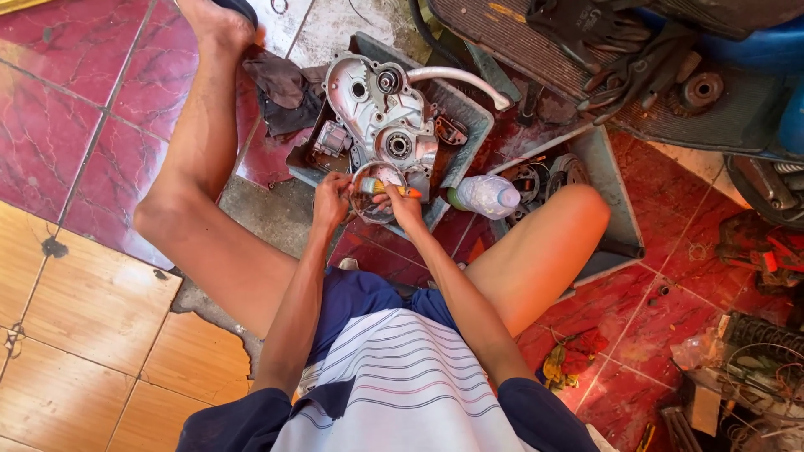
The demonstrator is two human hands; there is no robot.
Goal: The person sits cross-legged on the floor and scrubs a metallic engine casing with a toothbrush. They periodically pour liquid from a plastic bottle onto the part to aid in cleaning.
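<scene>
Clearly, the work sits close to the body: a person squats on the red tiled floor [100, 75] and holds a round, bowl-like metal part [374, 191], dirty and reddish inside, just in front of the knees. The left hand [332, 201] grips its rim at about nine o'clock, fingers curled and clenched on the edge, while the right hand [405, 203] meets it at three o'clock, fingers pinched around a small orange-and-yellow tool [394, 188] whose tip lies across the part's hollow. Directly behind, at twelve o'clock, a grey engine casing [381, 109] rests in a shallow grey tray [477, 117], and a clear plastic bottle [487, 195] lies on its side at about three o'clock, just beside the tray's edge. A dark rag [280, 92] sits at ten o'clock. Several risks seem plausible. The part is held in the air by one edge only, so a slick, greasy rim could let it twist out and drop onto the tiles or against the casing. The tool, pushed toward the supporting palm, could skid off the curved metal and jab the left fingers. I cannot tell whether the toppled bottle is capped; if it is not, it might leak across the floor underfoot.
</scene>
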